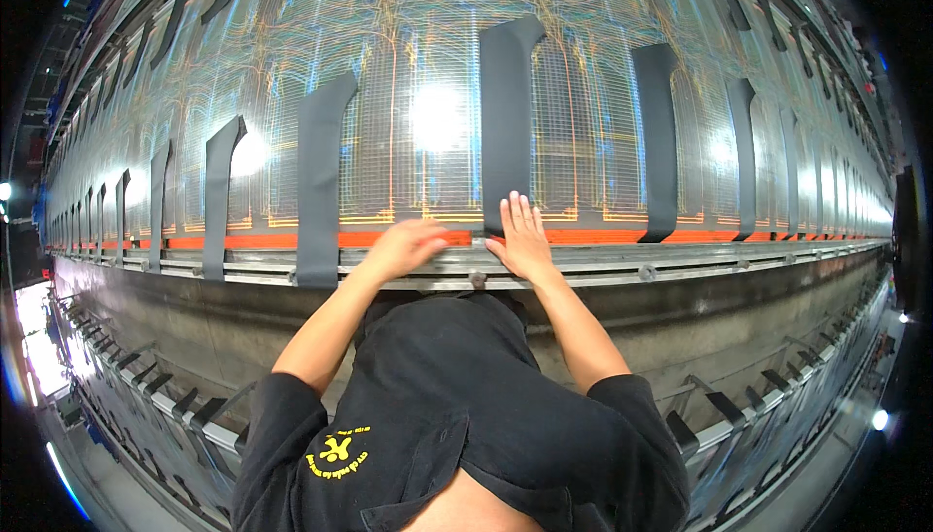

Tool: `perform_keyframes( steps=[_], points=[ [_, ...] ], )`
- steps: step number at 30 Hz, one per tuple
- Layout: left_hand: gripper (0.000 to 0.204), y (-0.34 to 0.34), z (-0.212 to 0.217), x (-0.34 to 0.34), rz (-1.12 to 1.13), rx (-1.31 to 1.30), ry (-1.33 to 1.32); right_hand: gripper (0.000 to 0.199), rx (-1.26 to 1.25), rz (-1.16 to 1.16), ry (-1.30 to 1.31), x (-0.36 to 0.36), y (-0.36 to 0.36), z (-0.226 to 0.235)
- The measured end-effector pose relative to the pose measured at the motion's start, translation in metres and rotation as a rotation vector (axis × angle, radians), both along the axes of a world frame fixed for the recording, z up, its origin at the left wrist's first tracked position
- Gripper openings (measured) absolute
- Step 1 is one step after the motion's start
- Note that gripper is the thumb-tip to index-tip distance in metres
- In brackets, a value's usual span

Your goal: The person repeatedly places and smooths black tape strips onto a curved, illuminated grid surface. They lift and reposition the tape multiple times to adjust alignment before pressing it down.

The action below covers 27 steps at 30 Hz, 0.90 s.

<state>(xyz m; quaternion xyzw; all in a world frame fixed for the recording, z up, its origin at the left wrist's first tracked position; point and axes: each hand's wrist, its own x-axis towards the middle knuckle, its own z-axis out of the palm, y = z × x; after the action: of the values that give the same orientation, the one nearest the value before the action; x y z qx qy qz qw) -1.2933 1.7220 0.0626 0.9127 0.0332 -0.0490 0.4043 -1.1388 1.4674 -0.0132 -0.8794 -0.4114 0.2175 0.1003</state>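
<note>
My right hand [526, 240] lies flat, fingers stretched away from me, on the near end of a long dark grey flat piece [506, 124] that looks like cut fabric. Part of that end is hidden under the hand. My left hand [403, 248] is over the orange strip [364, 240] at the table's near edge, its fingers stretched toward the right and slightly blurred. Nothing shows in either hand. Left of it, another dark grey piece [320, 182] hangs over the metal edge rail [593, 262].
The long table [437, 182] has a glossy top printed with coloured grid lines. More dark pieces lie in rows, such as one on the right [657, 143] and one on the left [222, 197]. Behind me, another table edge [734, 425] carries dark pieces too.
</note>
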Motion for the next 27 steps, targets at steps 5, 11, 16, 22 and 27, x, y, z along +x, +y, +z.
perform_keyframes(
  steps=[5,11,16,22,27],
  points=[
    [0.036,0.156,-0.017,-0.111,0.773,0.083,-0.051,0.070,-0.004,-0.180,0.090,-0.027,0.064,0.065],
    [0.050,0.225,-0.055,-0.189,0.965,-0.978,0.501,0.094,0.272,-0.494,0.673,-0.179,0.211,0.020],
    [0.039,0.215,-0.036,-0.188,0.723,-1.204,0.642,0.089,0.408,-0.816,0.910,-0.241,0.272,0.027],
    [0.039,0.251,-0.028,-0.150,0.606,-1.730,0.615,0.026,0.495,-0.738,1.018,-0.232,0.300,0.095],
    [0.040,0.322,-0.035,-0.062,0.551,-1.834,0.489,0.025,0.587,-0.598,1.224,-0.209,0.314,0.192]
  ],
)
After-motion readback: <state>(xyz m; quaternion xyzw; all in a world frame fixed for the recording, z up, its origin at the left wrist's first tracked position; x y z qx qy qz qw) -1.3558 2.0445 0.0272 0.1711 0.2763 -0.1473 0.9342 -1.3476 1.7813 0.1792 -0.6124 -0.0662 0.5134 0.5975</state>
